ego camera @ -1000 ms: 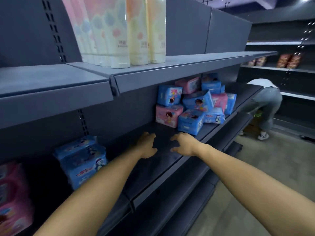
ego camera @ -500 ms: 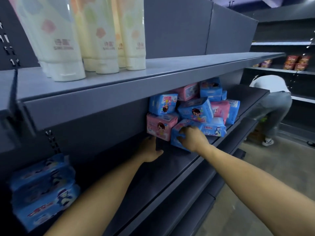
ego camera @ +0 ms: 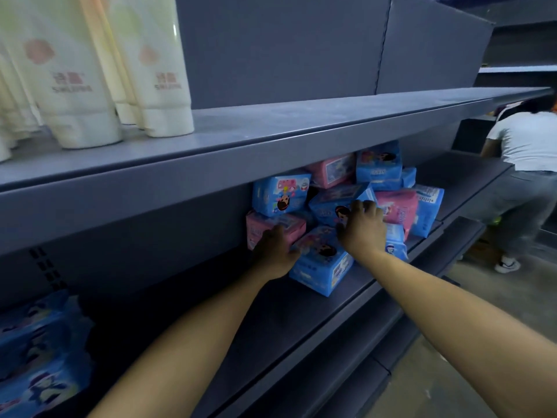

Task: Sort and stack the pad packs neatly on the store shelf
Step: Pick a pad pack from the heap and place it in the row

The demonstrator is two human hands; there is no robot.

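Observation:
A loose heap of blue and pink pad packs lies on the dark middle shelf [ego camera: 301,315]. My left hand [ego camera: 275,251] rests its fingers on the front of a pink pack [ego camera: 265,223] at the heap's left, thumb against the front blue pack [ego camera: 322,268]. My right hand [ego camera: 361,227] reaches over that front pack and curls its fingers onto a tilted blue pack [ego camera: 330,203] in the middle of the heap. Another blue pack [ego camera: 280,194] sits on the pink one. More pink packs [ego camera: 398,208] and blue packs [ego camera: 379,164] lie behind and to the right.
The upper shelf [ego camera: 271,131] juts out just over the heap and carries tall cream bottles [ego camera: 159,86] at the left. A stack of blue packs [ego camera: 39,351] fills the lower left. A person [ego camera: 524,164] bends down in the aisle at the right.
I have leaned closer to the shelf. My right hand left the front blue pack and moved up onto the tilted blue pack. My left hand moved forward onto the pink pack.

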